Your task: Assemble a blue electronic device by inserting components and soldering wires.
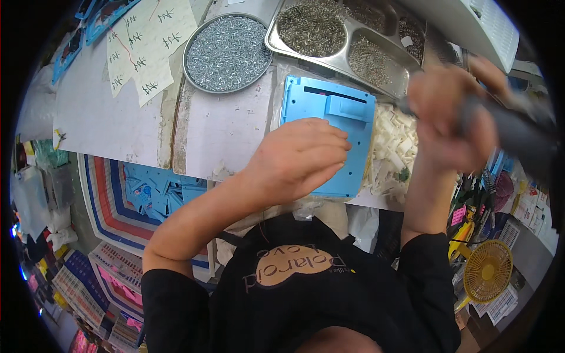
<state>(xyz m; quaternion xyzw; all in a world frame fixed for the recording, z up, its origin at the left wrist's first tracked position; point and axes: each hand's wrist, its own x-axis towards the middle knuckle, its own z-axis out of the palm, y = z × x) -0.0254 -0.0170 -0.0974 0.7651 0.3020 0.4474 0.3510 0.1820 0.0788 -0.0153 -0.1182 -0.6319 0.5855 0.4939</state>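
Observation:
A light blue plastic panel (359, 129) with a slot and a raised block lies on the table in front of me. My left hand (303, 156) rests over its left half, fingers bent and pressed together. Whatever may be under those fingertips is hidden. To the right of the panel, my right hand (450, 112) is smeared by motion and closed around a dark, thick-bodied electric screwdriver (509, 132). The tool's thin end points left, toward the panel's upper right corner, apart from it.
A round tray (228, 53) of small silvery metal parts and a divided steel tray (347, 56) of small metal pieces stand behind the panel. White plastic pieces (391, 147) are heaped on its right. Blue parts fill a striped bin (112, 200) at left. A yellow fan (487, 272) stands lower right.

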